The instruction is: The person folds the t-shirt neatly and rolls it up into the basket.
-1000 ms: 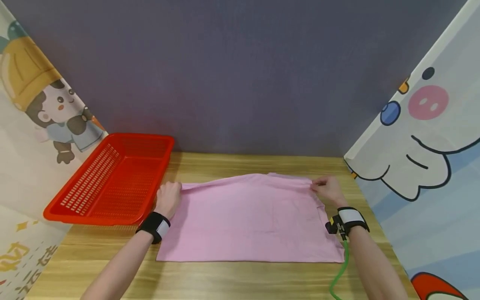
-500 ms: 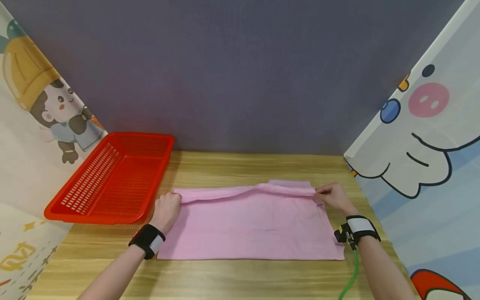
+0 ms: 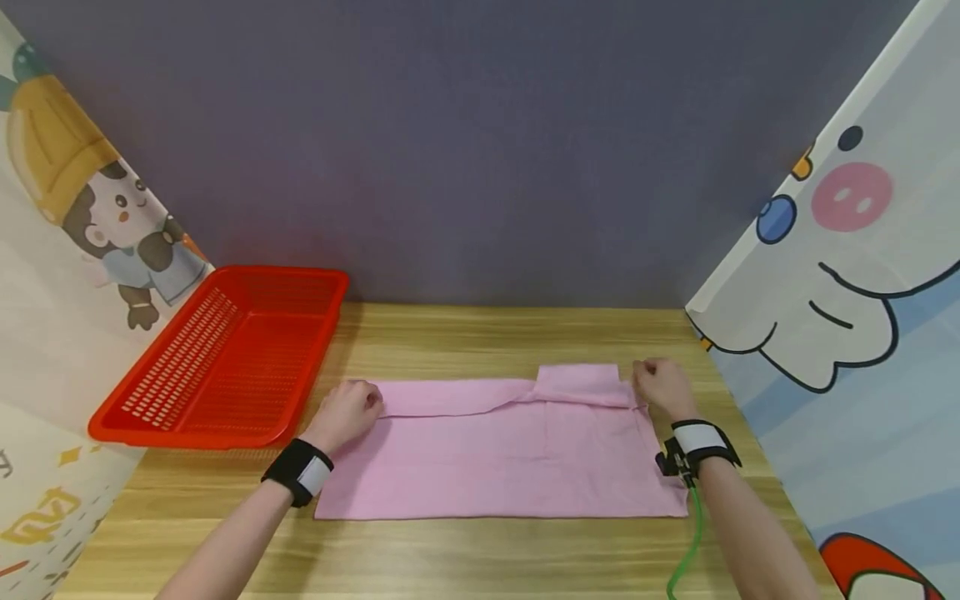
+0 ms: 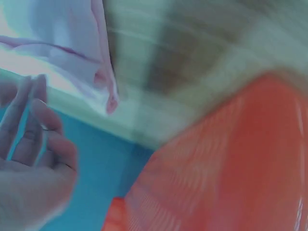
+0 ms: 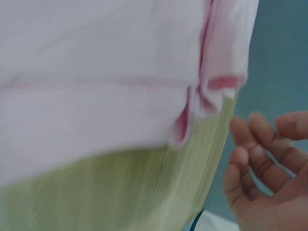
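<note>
A pink garment [image 3: 480,479], folded into a wide rectangle, lies on the wooden table. Its far edge is turned over towards me in a strip [image 3: 450,397], and a short flap [image 3: 577,379] sticks out beyond the strip at the right. At the far left corner, my left hand [image 3: 347,410] hovers over the cloth; in the left wrist view its fingers are loosely bent with nothing between them. My right hand [image 3: 663,387] is just off the far right corner, and the right wrist view shows its fingers [image 5: 262,159] relaxed and apart from the cloth.
A red plastic basket [image 3: 330,333] with slotted sides stands at the left, close beside my left forearm. A dark grey panel [image 3: 480,167] rises behind the table [image 3: 450,333]. Printed cartoon sheets flank both sides. A green cable [image 3: 692,533] hangs from the right wrist strap.
The garment's far edge has been folded towards me and now lies down as a strip. Both hands have let go of it; the left has shifted a little to the right.
</note>
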